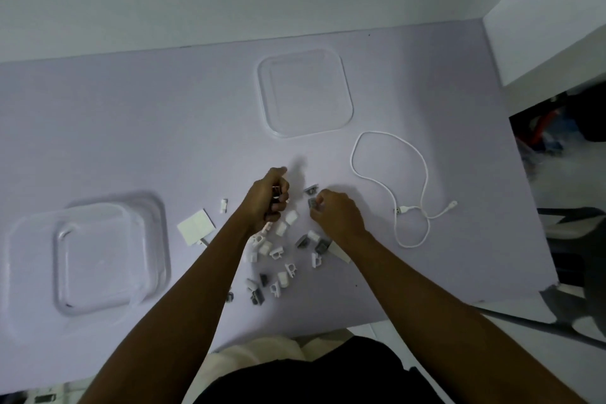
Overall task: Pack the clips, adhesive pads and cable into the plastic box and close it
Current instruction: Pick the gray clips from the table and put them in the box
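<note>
Several small white and grey clips [278, 259] lie scattered on the lilac table [131, 141] between my forearms. My left hand [267, 198] is closed around a few clips above the pile. My right hand [337, 213] pinches a grey clip [313, 203] at its fingertips. White adhesive pads [196, 226] lie left of the pile, and another pad [339, 254] shows under my right wrist. A white cable [410, 193] lies looped to the right. The clear plastic box [95, 259] stands at the left. Its clear lid [305, 95] lies flat at the back centre.
A white wall borders the table at the back and a white block [551, 26] stands at the back right. The table's right edge drops to a dark cluttered floor area [557, 134]. The front edge is close to my body.
</note>
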`<state>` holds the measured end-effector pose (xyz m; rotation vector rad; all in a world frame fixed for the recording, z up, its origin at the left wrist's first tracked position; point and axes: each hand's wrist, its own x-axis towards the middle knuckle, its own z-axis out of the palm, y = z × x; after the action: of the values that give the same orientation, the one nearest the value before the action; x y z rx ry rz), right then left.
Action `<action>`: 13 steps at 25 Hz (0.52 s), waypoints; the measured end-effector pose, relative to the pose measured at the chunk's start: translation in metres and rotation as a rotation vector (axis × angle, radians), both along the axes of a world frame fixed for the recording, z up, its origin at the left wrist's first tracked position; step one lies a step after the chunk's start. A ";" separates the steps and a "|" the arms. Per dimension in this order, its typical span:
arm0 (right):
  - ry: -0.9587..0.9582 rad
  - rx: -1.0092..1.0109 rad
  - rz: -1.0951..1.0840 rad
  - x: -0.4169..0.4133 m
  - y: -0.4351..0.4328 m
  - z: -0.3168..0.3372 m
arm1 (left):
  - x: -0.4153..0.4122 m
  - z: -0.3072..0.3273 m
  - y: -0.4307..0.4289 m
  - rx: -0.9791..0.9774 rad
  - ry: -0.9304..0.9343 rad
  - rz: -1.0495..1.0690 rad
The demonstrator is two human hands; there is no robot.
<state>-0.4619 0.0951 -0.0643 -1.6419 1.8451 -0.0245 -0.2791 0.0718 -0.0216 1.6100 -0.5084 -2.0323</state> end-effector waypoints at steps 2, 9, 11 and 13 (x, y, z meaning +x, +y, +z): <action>0.029 0.009 0.008 0.000 0.002 -0.002 | -0.011 -0.007 -0.008 -0.166 -0.408 -0.171; -0.728 0.200 -0.440 -0.029 0.021 0.020 | -0.035 -0.023 -0.018 -0.496 -0.891 -0.580; -1.146 0.371 -0.602 -0.052 0.034 0.039 | -0.044 -0.029 -0.017 -0.506 -0.971 -0.702; -1.342 0.431 -0.700 -0.074 0.043 0.047 | -0.051 -0.039 -0.016 -0.490 -1.026 -0.786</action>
<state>-0.5355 0.1384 -0.0175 -0.3278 1.0783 -0.7623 -0.3299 0.0563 -0.0606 2.1975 -2.0655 -1.1001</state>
